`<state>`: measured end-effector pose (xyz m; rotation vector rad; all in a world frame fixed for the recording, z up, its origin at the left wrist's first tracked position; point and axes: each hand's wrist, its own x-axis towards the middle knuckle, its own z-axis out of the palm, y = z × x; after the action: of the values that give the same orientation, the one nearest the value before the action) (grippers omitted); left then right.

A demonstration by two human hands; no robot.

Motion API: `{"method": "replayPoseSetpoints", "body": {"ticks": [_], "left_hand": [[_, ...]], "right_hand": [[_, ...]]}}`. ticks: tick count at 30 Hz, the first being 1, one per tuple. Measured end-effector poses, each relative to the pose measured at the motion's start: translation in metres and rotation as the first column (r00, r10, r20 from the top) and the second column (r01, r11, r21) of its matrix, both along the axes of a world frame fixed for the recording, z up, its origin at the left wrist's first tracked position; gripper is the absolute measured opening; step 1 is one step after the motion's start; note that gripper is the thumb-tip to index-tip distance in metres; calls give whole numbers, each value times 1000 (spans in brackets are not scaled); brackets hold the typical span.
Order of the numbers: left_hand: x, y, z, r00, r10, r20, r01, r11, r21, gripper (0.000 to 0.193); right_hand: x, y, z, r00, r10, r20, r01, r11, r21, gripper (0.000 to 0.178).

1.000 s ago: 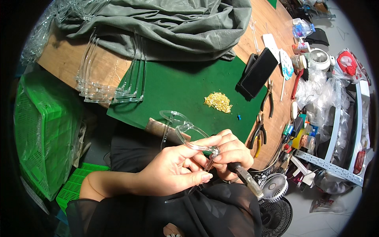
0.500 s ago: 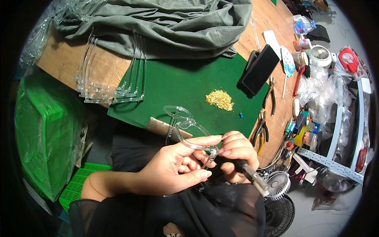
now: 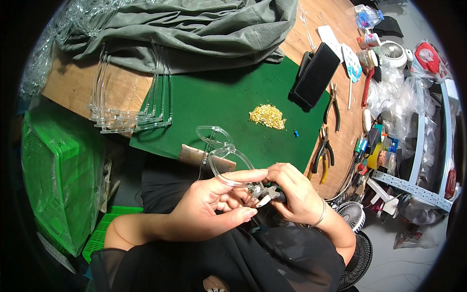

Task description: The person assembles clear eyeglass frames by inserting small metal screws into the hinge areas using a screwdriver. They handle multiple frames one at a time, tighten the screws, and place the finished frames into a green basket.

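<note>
A clear plastic eyeglass frame (image 3: 231,152) is held over the near edge of the green mat (image 3: 204,97). My left hand (image 3: 214,202) is closed on it, thumb and fingers around the hinge corner, with the lens rims pointing up and away. My right hand (image 3: 294,194) is wrapped round a pair of pliers (image 3: 271,191) with short metal jaws. Those jaws are at the hinge corner, close to my left fingertips; whether they grip anything cannot be made out. The handles are mostly hidden in my palm.
On the mat lie a heap of tiny gold-coloured parts (image 3: 267,117), a small blue piece (image 3: 296,133) and a black phone-like device (image 3: 316,75). Stacked clear frames (image 3: 131,119) stand at left. Other pliers (image 3: 322,153) lie at right; a green crate (image 3: 61,175) is at far left.
The tool in my right hand has swung from pointing outward at lower right to having its metal jaws at the frame's hinge corner. My left hand still holds the frame.
</note>
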<state>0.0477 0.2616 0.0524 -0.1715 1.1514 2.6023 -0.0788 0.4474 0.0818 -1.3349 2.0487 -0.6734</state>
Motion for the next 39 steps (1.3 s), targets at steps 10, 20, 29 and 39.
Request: {"method": "replayPoseSetpoints", "body": {"ticks": [10, 20, 29, 39], "left_hand": [[3, 10, -3, 984, 101, -150, -132, 969, -209, 56], [0, 10, 2, 930, 82, -359, -256, 845, -469, 52], [0, 11, 0, 876, 103, -471, -351, 805, -478, 53], [-1, 16, -4, 861, 118, -495, -428, 694, -579, 52]], "right_hand": [[-2, -11, 10, 995, 72, -71, -73, 997, -21, 42], [3, -8, 4, 980, 61, -190, -74, 996, -57, 31], [8, -8, -7, 960, 6, -279, -56, 984, -172, 28], [11, -2, -13, 952, -18, -307, -21, 992, -123, 33]]}}
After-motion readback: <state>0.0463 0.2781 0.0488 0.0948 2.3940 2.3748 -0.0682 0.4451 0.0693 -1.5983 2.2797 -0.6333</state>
